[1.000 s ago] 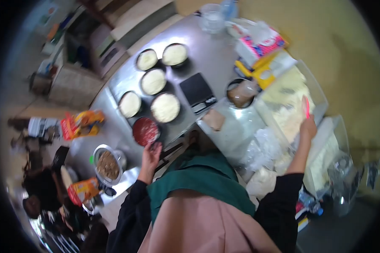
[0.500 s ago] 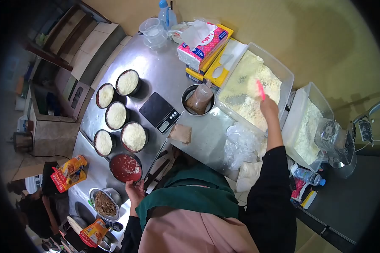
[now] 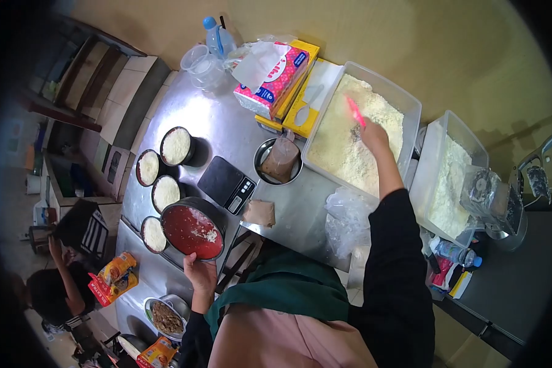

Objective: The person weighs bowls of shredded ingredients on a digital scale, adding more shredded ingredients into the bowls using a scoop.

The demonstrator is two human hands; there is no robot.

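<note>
My left hand (image 3: 201, 274) grips the near rim of a dark bowl with a red inside (image 3: 187, 236), tilted, with white crumbs stuck to its inner wall. Beside and partly behind it stand several dark bowls filled with white powder (image 3: 176, 146). My right hand (image 3: 375, 138) is closed around a pink-handled tool (image 3: 355, 111) over a clear plastic tub (image 3: 413, 116). Pale, crumbly flour-like powder (image 3: 368, 165) lies in this tub. The tool's working end cannot be made out.
A black digital scale (image 3: 225, 186) sits right of the bowls, near a metal pot (image 3: 259, 165) holding a bag of brown stuff. A second tub (image 3: 418, 193) of white powder stands at right. Tissues (image 3: 270, 83) lie behind. Another person (image 3: 58, 288) is at far left.
The red-inside bowl has come up off the table's front area, towards the filled bowls, in my left hand. My right hand and the pink-handled tool have shifted left over the tub.
</note>
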